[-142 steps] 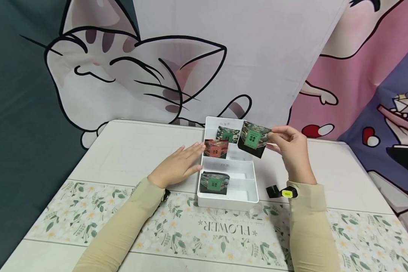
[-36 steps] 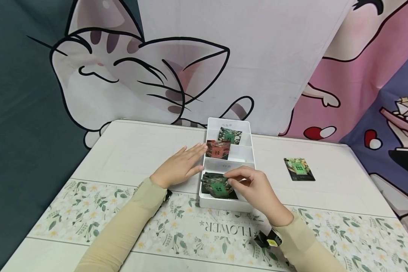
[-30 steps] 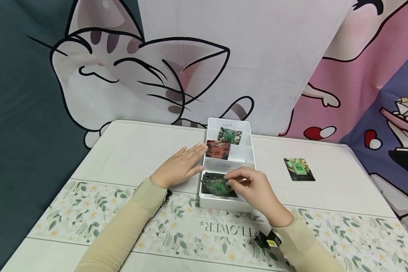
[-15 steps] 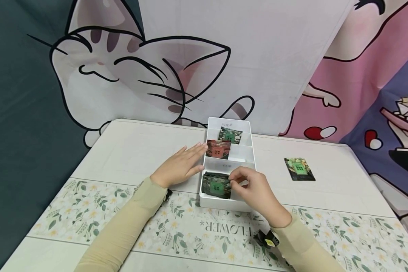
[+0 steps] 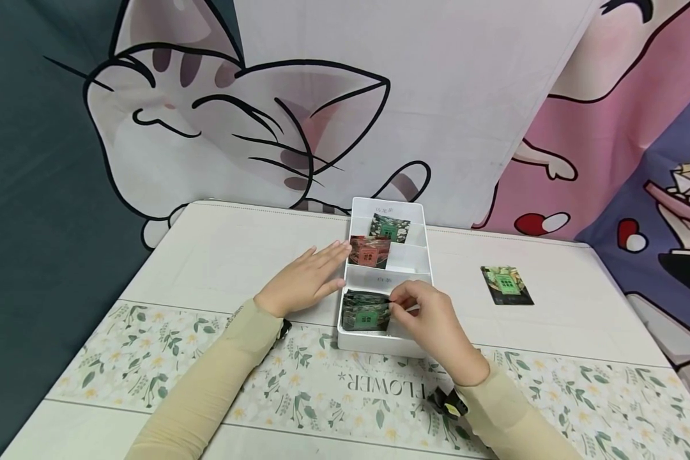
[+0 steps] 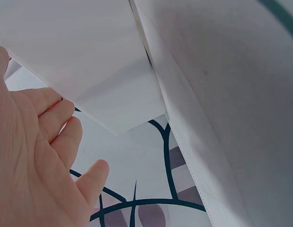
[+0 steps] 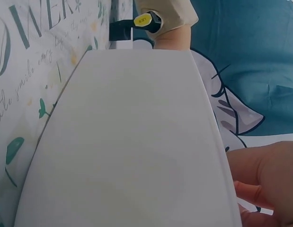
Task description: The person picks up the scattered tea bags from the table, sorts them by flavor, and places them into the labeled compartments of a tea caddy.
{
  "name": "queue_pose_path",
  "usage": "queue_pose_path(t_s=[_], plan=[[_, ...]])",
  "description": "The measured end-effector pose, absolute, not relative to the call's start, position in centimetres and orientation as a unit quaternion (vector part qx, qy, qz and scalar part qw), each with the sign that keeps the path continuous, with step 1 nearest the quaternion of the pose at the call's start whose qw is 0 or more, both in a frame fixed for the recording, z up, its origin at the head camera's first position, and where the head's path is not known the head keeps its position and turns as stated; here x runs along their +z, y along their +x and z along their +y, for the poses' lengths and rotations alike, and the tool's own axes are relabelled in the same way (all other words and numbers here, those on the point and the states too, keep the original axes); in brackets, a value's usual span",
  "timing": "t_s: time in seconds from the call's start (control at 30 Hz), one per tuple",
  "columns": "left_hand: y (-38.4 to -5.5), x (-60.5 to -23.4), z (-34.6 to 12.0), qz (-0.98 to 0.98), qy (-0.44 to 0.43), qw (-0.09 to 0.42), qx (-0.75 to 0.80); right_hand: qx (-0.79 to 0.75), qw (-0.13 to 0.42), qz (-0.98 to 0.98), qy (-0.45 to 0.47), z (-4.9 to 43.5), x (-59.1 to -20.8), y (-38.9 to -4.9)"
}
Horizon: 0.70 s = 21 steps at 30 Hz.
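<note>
A white divided box [image 5: 382, 345] stands on the table. Its front left compartment holds several dark tea sachets [image 5: 366, 319] with green labels, standing in a row. My right hand [image 5: 434, 319] pinches a sachet at its right edge with thumb and forefinger. Flat along the box's left side lies my left hand [image 5: 301, 278], its fingers straight and the tips at the rim. In the left wrist view the left hand [image 6: 37, 151] is beside the white wall of the box. The right wrist view has the right hand [image 7: 264, 179] partly hidden behind the box's wall.
Farther back in the box are a red tea sachet [image 5: 369, 252] and a green-labelled floral sachet [image 5: 390, 228]. A light-green sachet [image 5: 506, 285] lies on the table to the right. A floral cloth strip [image 5: 167, 358] crosses the table's front.
My right hand has brought the green-labelled sachet from above the box's right side down into the front left compartment, where it now stands straighter. The left hand stays in place.
</note>
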<state>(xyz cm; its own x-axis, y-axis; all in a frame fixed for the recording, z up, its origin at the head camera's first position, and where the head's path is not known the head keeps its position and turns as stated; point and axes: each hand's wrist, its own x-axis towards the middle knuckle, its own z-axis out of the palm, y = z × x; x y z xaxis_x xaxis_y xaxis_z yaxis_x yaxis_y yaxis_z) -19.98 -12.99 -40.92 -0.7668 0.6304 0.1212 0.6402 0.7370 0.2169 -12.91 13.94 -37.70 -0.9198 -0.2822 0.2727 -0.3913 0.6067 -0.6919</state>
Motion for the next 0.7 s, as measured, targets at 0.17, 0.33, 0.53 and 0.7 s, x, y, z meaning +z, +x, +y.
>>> queue_pose_path(t_s=[0.17,0.33,0.53,0.7], plan=[[-20.0,-40.9,-13.0,-0.932,-0.342,0.019,-0.119,0.39,0.09,-0.898,0.18,14.1,-37.5,-13.0],[-20.0,-40.8,-12.9,-0.932,-0.342,0.017,-0.119,0.388,0.098,-0.898,0.18,14.3,-37.2,-13.0],[-20.0,-40.8,-12.8,-0.932,-0.341,0.017,-0.123,0.386,0.099,-0.898,0.188,14.7,-36.8,-13.0],[-19.9,-40.6,-12.9,-0.933,-0.339,0.014,-0.123,0.379,0.106,-0.899,0.192,15.1,-36.4,-13.2]])
